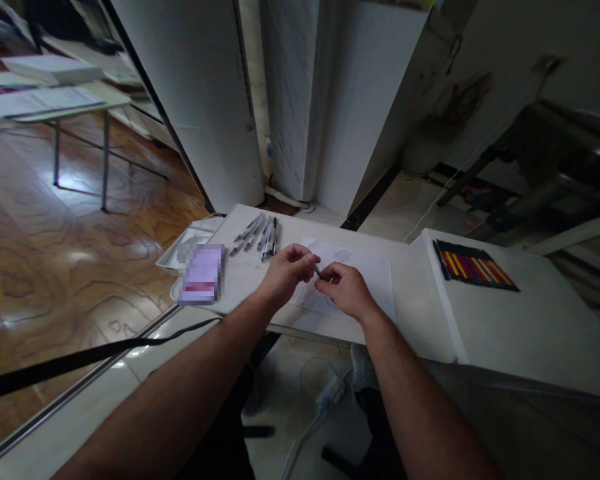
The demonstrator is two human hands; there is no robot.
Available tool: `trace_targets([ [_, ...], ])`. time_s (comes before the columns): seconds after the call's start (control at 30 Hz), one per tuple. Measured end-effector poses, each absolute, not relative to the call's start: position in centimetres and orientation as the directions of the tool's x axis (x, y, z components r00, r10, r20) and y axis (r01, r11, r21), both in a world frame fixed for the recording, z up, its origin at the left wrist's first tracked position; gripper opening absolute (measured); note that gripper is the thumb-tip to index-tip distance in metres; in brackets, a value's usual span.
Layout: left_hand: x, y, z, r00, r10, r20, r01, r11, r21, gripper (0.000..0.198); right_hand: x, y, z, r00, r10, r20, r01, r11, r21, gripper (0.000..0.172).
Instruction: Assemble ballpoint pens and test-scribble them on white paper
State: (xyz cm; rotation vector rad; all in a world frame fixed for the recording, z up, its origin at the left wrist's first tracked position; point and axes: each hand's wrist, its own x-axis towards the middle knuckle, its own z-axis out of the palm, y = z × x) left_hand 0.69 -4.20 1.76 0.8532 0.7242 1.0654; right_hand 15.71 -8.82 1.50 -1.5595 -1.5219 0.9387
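My left hand and my right hand meet over a white sheet of paper with faint drawn lines. Between their fingertips is a slim, greyish pen, which both hands pinch; much of it is hidden by the fingers. Left of the hands, several clear pens with dark ends lie in a loose bunch on the pale table. A blurred-out lilac item with a reddish band is at the table's left edge.
A flat set of red, yellow and blue sticks in a dark holder lies on the right-hand surface. White cables and a power strip are on the floor below. A black strap crosses at left. Another table stands further off.
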Motion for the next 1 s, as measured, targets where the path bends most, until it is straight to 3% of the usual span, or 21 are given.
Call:
trace_targets([
  [0.33, 0.5, -4.1, 1.9, 0.335, 0.935, -0.112, -0.442, 0.261, 0.858, 0.039, 15.7, -8.5, 1.0, 0.025, 1.0, 0.004, 0.453, -0.008, -0.891, 0.016],
  [0.63, 0.5, -4.0, 1.4, 0.28, 0.951, -0.133, -0.358, 0.232, 0.904, 0.026, 15.8, -8.4, 1.7, 0.11, 0.993, -0.049, 0.198, -0.07, -0.978, 0.022],
  [0.83, 0.3, -4.0, 1.8, 0.305, 0.945, -0.115, -0.423, 0.243, 0.873, 0.029, 15.7, -8.8, 2.0, -0.014, 0.997, -0.07, 0.265, -0.064, -0.962, 0.018],
  [1.0, 0.4, -4.0, 1.9, 0.318, 0.945, -0.074, -0.405, 0.206, 0.891, 0.022, 15.6, -8.8, 1.7, -0.003, 0.997, -0.074, 0.3, -0.07, -0.951, 0.018],
])
